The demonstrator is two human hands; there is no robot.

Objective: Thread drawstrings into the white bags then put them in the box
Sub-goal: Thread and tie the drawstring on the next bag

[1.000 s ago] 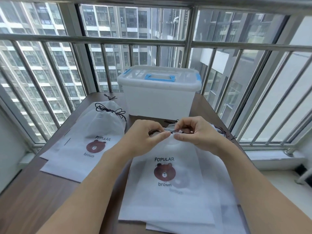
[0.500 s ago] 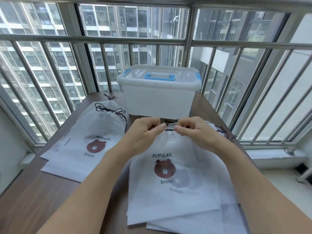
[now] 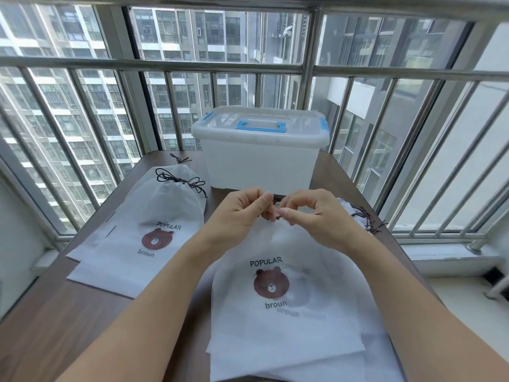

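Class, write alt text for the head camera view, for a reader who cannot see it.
Two hands, left hand and right hand, pinch a dark drawstring at the top of a white bear-print bag on a wooden table. Finished bags lie to the left; a lidded plastic box stands behind, before a barred window.

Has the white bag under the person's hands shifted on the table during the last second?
Yes. The white bag has slid toward the right side of the table; its bear print now sits further right of the box handle's line than before.
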